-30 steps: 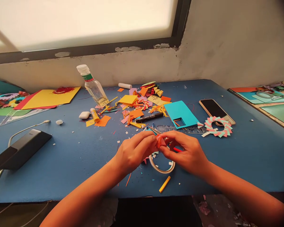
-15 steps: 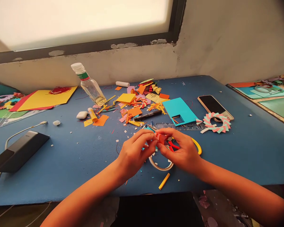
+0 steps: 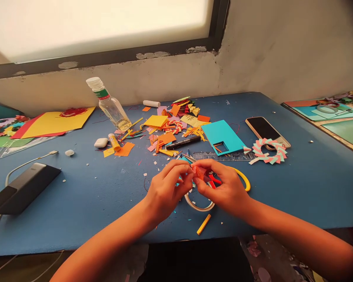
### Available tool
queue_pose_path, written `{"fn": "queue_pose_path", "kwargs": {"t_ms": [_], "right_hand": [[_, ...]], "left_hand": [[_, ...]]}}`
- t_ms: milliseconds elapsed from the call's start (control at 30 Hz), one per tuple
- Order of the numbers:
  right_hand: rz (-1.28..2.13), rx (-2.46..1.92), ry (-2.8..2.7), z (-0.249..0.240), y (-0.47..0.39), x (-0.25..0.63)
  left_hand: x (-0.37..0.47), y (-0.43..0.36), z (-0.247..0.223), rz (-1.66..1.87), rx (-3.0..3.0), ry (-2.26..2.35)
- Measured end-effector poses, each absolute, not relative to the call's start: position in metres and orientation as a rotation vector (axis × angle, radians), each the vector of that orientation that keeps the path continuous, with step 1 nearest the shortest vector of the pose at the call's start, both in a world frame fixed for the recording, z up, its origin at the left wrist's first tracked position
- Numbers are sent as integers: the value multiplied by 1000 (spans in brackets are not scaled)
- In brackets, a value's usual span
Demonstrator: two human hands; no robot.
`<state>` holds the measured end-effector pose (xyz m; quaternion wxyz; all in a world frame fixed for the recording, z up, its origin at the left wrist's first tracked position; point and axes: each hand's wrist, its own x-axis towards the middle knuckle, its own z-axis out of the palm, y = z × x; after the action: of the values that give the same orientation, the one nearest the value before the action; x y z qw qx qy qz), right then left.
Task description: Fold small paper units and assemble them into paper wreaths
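Note:
A small folded red-pink paper piece (image 3: 199,172) is pinched between my two hands above the blue table (image 3: 100,207). My left hand (image 3: 164,192) grips its left side with thumb and fingertips. From the right, my right hand (image 3: 228,188) holds it between thumb and index finger. Under the hands lie a roll of tape (image 3: 200,208) and scissors with a yellow handle (image 3: 246,181), both partly hidden. A short yellow strip (image 3: 204,224) rests nearer the table's front edge.
Paper scraps (image 3: 166,138), a black marker (image 3: 183,143), a ruler (image 3: 202,156) and a cyan pad (image 3: 220,135) lie beyond the hands. A phone (image 3: 263,129) and paper ring (image 3: 275,156) are right; a bottle (image 3: 114,111) and black device (image 3: 25,190) left.
The paper piece has turned slightly between my fingertips. Both hands stay in nearly the same place, still closed on it.

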<state>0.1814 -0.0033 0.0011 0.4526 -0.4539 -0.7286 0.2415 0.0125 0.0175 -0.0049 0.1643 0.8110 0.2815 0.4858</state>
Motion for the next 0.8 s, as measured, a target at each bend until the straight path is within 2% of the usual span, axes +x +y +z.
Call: {"fn": "queue_pose_path", "kwargs": {"t_ms": [367, 633, 800], "right_hand": [[624, -1083, -1791, -1, -3, 181], [562, -965, -1765, -4, -4, 179], [494, -954, -1753, -8, -5, 179]], "left_hand": [[16, 14, 3, 1329, 2067, 849], [16, 13, -2, 1501, 2165, 804], [20, 12, 5, 1487, 1805, 888]]}}
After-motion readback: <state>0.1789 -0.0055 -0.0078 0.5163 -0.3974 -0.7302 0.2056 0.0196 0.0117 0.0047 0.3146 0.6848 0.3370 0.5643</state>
